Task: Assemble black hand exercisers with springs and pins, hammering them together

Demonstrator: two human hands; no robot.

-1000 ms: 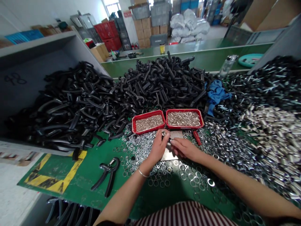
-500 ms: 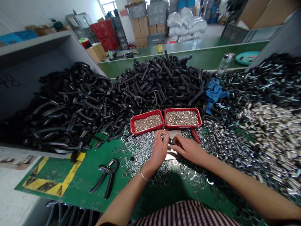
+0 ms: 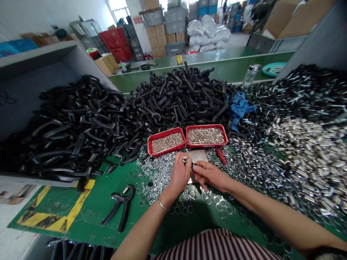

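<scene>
My left hand [image 3: 179, 175] pinches a small silver metal part [image 3: 185, 159] at its fingertips. My right hand [image 3: 210, 176] is closed on a thin dark piece that meets that part; I cannot make out what it is. Both hands hover over a small flat metal plate [image 3: 199, 156] on the green table [image 3: 89, 206], just in front of two red trays. The left red tray [image 3: 166, 141] holds fine brownish metal bits. The right red tray [image 3: 206, 135] holds small silver pins. Loose silver rings and washers [image 3: 157, 173] lie all around my hands.
A large heap of black plastic handles [image 3: 108, 115] fills the left and the back. One assembled black hand gripper [image 3: 120, 206] lies at the front left. Silver cylinders [image 3: 306, 144] are piled at the right, next to a blue cloth [image 3: 240, 104] and a red-handled tool [image 3: 221, 156].
My hands stayed together on the small part and drew slightly nearer to me. The camera view drifted a little to the right.
</scene>
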